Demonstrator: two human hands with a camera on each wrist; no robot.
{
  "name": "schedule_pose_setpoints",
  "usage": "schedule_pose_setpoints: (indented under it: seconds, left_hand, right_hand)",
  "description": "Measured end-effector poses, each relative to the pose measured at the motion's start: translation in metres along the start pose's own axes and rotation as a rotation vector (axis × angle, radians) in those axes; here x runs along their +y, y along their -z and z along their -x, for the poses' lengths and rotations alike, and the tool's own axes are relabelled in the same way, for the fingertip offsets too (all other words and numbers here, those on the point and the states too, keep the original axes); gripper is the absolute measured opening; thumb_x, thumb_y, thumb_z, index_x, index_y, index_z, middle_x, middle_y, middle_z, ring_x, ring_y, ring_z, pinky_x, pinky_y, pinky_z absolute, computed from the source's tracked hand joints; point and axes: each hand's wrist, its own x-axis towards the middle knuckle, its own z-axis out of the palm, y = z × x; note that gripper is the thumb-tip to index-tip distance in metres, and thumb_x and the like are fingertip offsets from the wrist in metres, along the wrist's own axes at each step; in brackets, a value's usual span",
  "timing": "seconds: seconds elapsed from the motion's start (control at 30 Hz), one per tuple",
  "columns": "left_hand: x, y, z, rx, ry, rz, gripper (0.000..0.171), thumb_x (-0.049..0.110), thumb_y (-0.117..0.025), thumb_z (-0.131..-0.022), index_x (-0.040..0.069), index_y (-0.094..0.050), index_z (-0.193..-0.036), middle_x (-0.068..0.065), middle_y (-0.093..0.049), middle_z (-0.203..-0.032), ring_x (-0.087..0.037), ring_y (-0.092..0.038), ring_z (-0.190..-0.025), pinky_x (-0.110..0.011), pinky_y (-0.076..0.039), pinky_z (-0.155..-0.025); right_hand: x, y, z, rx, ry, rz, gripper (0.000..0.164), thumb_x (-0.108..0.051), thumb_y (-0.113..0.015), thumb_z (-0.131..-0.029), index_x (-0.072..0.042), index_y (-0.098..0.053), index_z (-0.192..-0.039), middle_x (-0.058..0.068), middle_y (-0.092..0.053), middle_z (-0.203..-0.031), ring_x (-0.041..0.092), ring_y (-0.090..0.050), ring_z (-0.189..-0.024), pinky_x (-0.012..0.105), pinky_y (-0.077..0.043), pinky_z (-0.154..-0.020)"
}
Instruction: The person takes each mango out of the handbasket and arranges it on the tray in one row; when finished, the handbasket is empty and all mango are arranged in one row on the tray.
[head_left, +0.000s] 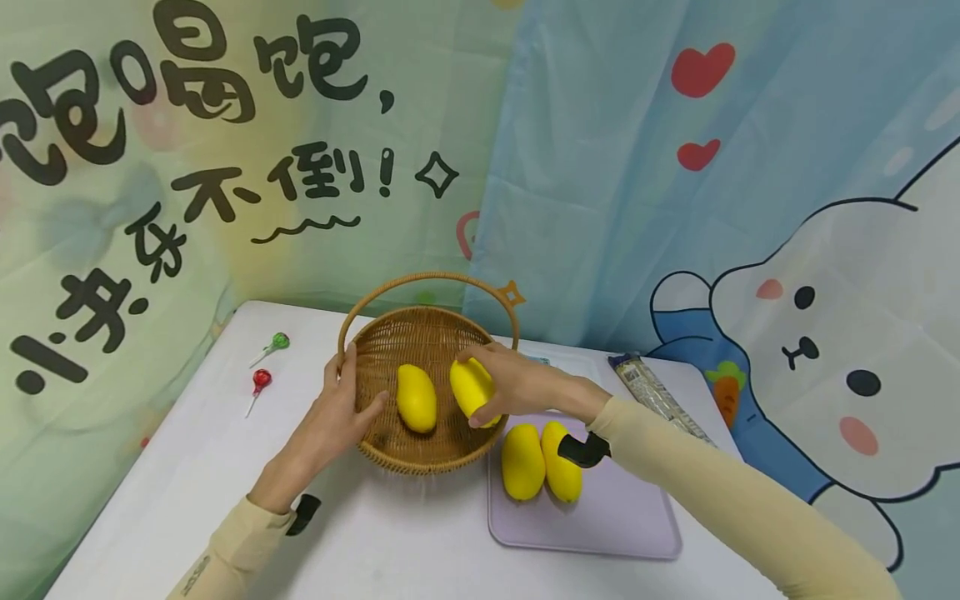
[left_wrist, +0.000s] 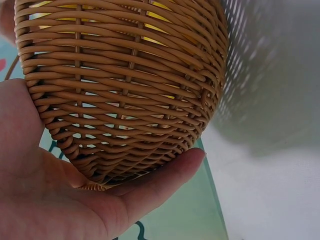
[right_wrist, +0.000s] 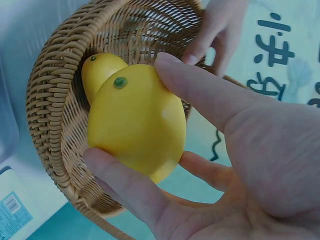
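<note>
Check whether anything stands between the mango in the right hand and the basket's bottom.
Nothing visible does. The right hand holds the mango over the open basket; the handle arches behind, and the other mango inside lies to the left in the head view. The spot right beneath is hidden.

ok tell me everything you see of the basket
The round brown wicker-look basket has small gaps in its weave and one arched handle. Its mouth faces the head camera. A smooth yellow oval mango lies inside; the left hand grips the basket's left side. Whether its base touches the white table is unclear.
</note>
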Motion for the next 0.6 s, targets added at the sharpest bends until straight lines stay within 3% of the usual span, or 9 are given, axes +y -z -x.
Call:
schedule_pose_setpoints:
  seconds: [0.37, 0.6]
  left_hand:
    - [0.001, -0.001, -0.002, -0.014, 0.010, -0.005, 0.095, 0.039, -0.057, -0.103, 0.004, 0.008, -0.162, -0.032, -0.001, -0.164, -0.051, -0.060, -0.118, -0.055, -0.057, -0.090]
    - [0.000, 0.000, 0.000, -0.021, 0.018, -0.011, 0.096, 0.040, -0.058, -0.103, 0.004, 0.009, -0.162, -0.033, -0.002, -0.164, -0.053, -0.058, -0.121, -0.059, -0.052, -0.096]
  right_hand:
    - [0.007, 0.015, 0.048, 0.056, 0.005, -0.004, 0.087, -0.036, -0.086, -0.082, -0.019, -0.040, -0.152, 0.014, -0.041, -0.153, 0.028, -0.050, -0.129, 0.049, -0.046, -0.106]
    - [0.038, 0.017, 0.079, 0.112, -0.037, -0.050, 0.085, -0.035, -0.086, -0.082, -0.016, -0.041, -0.151, 0.014, -0.042, -0.153, 0.032, -0.054, -0.126, 0.052, -0.050, -0.102]
